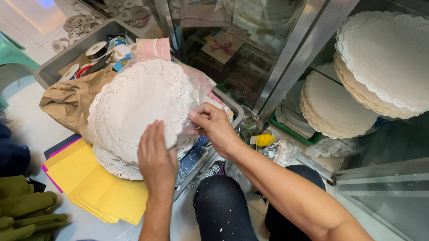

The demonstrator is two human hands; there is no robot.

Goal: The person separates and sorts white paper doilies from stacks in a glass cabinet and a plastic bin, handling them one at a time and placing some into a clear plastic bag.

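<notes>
Left hand (156,157) flat, fingers together on white lace doilies (135,110), right hand (213,126) at three o'clock pinching their clear plastic wrap (200,84), yellow paper sheets (96,187) at seven o'clock.

Two hands show: the left hand (156,157) and the right hand (213,126), both on one stack of white doilies (137,105) in a clear bag. Three more doily stacks stand behind the glass: a white one (400,54) at top right, a cream one (365,95) just under it, and another cream one (332,107) lower left of those. One pile of yellow paper sheets (93,185) lies under the held stack. One brown paper bag (70,100) lies beside it. One grey bin (50,70) holds ribbon rolls, too jumbled to count. One green stool (0,53) stands at left. One yellow spool (264,139) lies near the right wrist.
</notes>
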